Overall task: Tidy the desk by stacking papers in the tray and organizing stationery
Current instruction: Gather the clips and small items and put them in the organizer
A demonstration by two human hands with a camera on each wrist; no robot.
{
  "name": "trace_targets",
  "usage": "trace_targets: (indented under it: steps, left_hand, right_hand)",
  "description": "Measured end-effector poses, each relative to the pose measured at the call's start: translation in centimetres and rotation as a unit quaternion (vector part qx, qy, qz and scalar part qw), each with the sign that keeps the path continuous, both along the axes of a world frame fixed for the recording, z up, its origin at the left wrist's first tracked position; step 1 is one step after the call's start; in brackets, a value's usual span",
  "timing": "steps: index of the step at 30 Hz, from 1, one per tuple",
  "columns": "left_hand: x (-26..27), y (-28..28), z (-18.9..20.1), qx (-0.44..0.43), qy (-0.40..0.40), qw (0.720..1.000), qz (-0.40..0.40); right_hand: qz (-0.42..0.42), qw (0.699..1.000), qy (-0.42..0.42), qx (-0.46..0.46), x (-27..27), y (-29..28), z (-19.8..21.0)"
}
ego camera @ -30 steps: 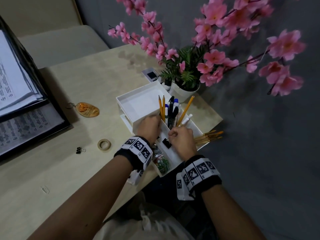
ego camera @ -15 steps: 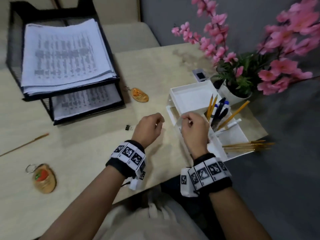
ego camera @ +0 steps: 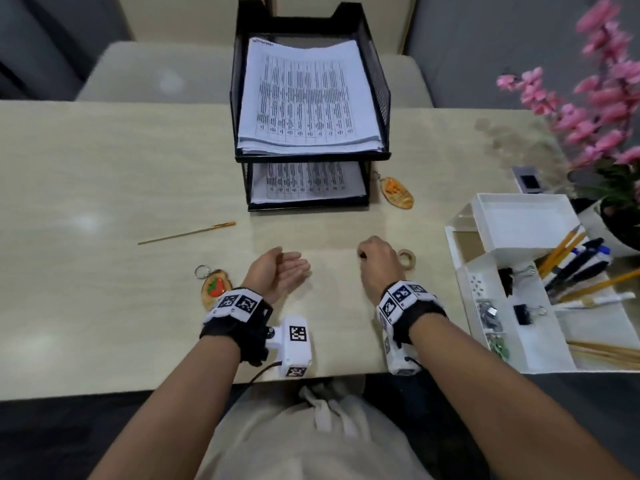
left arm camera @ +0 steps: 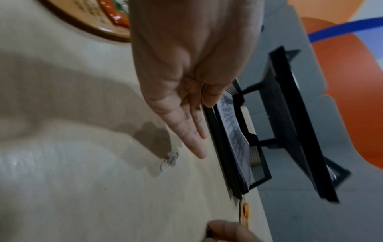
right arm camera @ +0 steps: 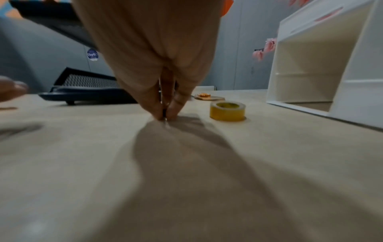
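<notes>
Both hands have come away from the white organizer (ego camera: 512, 327) since half a second ago and now sit over the open surface (ego camera: 104, 188) in front of the black paper tray (ego camera: 311, 157), whose two tiers already hold stacked papers (ego camera: 304, 98). The right hand (ego camera: 379, 261) is curled with its fingertips (right arm camera: 165, 111) pinched together on the surface around something small and dark — probably the little binder clip, though too little of it shows to say which way it lies. The left hand (ego camera: 277, 275) is open, palm turned inward, fingers straight and holding nothing; the left wrist view shows a paper clip (left arm camera: 168, 161) lying flat just beyond its fingertips. The step in hand looks like gathering loose stationery; the next move calls for lifting the pinched piece and carrying it right to a small compartment of the organizer. The tape roll (ego camera: 407, 258) rests flat just beside the right hand, and a thin stick (ego camera: 187, 233) lies well to the left — long axis running left to right, orange tip toward the tray.
</notes>
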State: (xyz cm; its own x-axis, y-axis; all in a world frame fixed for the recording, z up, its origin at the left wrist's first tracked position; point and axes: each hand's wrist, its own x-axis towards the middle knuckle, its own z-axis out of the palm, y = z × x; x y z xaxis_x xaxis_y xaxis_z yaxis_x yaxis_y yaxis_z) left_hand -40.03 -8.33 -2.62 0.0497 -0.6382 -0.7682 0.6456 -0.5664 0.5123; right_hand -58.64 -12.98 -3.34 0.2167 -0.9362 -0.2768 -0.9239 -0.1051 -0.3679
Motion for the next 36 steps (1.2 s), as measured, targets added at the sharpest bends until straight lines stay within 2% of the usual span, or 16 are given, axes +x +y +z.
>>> trace_targets:
  steps: [3, 6, 9, 12, 14, 16, 18, 20, 22, 30, 33, 36]
  left_hand:
    - [0.7, 0.4, -0.4, 0.009, 0.065, 0.998, 0.023]
    - [0.3, 0.3, -0.5, 0.016, 0.085, 0.996, 0.000]
    - [-0.4, 0.1, -0.6, 0.025, 0.089, 0.995, -0.027]
    - [-0.5, 0.0, -0.8, 0.030, 0.124, 0.992, -0.013]
    - [0.1, -0.1, -1.0, 0.042, 0.121, 0.992, 0.005]
    - [1.2, -0.2, -1.3, 0.052, 0.046, 0.997, -0.013]
    - [2.1, -0.3, -1.5, 0.050, -0.028, 0.997, -0.045]
    - [2.8, -0.3, -1.6, 0.044, -0.071, 0.994, -0.074]
    - [3.2, -0.5, -1.3, 0.027, -0.081, 0.991, -0.107]
    - [2.1, -1.0, -0.2, -0.021, -0.103, 0.978, -0.179]
    - [-0.2, -1.3, 0.6, -0.040, -0.093, 0.974, -0.205]
    - [-3.5, -1.7, 1.2, -0.076, -0.088, 0.963, -0.242]
  right_hand:
    - [-0.055, 0.997, -0.048, -0.013, 0.8, 0.7, -0.1]
    - [-0.103, 0.985, -0.134, -0.015, 2.7, 1.5, 0.7]
    - [-0.098, 0.964, -0.246, 0.027, 5.6, 2.9, 2.2]
    - [-0.078, 0.947, -0.307, 0.060, 7.6, 3.7, 3.5]
    - [-0.105, 0.950, -0.293, 0.019, 7.8, 3.1, 3.8]
    - [-0.162, 0.952, -0.259, -0.014, 7.6, 2.6, 3.1]
    - [-0.193, 0.961, -0.197, 0.007, 7.7, 2.5, 1.9]
    - [-0.154, 0.979, -0.121, 0.054, 8.3, 3.3, 0.7]
    - [-0.091, 0.992, -0.063, 0.062, 8.8, 4.2, -0.2]
    - [-0.020, 0.999, 0.008, 0.047, 7.9, 6.0, -0.3]
    - [-0.098, 0.993, -0.037, 0.045, 4.7, 6.7, 0.2]
    - [-0.248, 0.963, -0.109, 0.004, -0.4, 7.2, 1.2]
